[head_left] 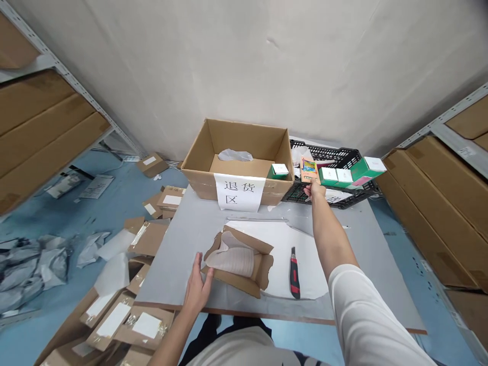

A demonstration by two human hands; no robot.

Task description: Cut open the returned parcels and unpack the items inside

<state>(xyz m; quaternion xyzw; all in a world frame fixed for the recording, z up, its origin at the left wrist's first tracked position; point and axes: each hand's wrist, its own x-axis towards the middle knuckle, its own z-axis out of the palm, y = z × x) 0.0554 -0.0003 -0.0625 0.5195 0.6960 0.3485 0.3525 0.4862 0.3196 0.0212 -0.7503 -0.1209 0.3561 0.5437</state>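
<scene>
My right hand [315, 190] reaches over the front rim of the black plastic crate [328, 151]. Its fingers grip the lower end of a small orange box [308, 172] with a colourful picture. Green-and-white boxes [337, 176] stand beside it in the crate. My left hand [199, 285] lies by the left end of an opened cardboard box [244, 290], its fingers stretched and the thumb at the box's edge. Inside that box is a white foam wrapping sheet [232, 258]. A red-and-black utility knife [294, 274] rests right of it on white paper.
A large open carton [198, 184] with a Chinese sign [240, 192] stands at the table's back, holding a green box [278, 171] and a pale plastic bag [235, 155]. Cardboard boxes [145, 325] and grey bags [34, 264] litter the floor leftward. Shelves with cartons [442, 203] flank both sides.
</scene>
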